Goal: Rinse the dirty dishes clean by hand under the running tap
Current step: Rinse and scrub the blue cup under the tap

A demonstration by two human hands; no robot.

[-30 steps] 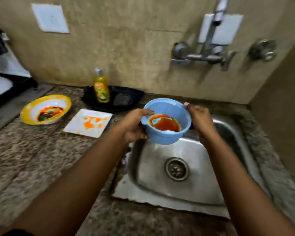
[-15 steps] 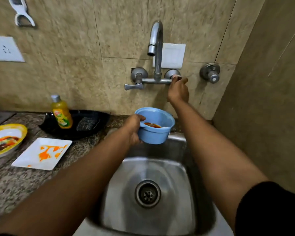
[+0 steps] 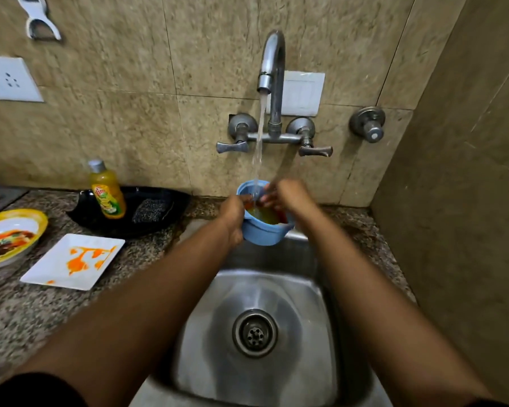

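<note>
Yellow-rimmed bowl [image 3: 11, 235] and white square plate [image 3: 74, 261], both orange-smeared, far left on the granite counter [image 3: 147, 259] — well apart from the hands. Right of them, left hand [image 3: 232, 218] clamped round the blue bowl's [image 3: 263, 230] left wall, mouth up under the tap's [image 3: 272, 83] stream, over the sink's [image 3: 276, 377] far edge. Right hand [image 3: 288, 196] at the right rim, fingers dipped inside, grip unclear through blur — nearer the residue, likely the scrubbing hand.

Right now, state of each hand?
Left hand: gripping the blue bowl by its rim, under the running tap.
Right hand: fingers in the bowl; blurred, cannot tell open or closed.
</note>
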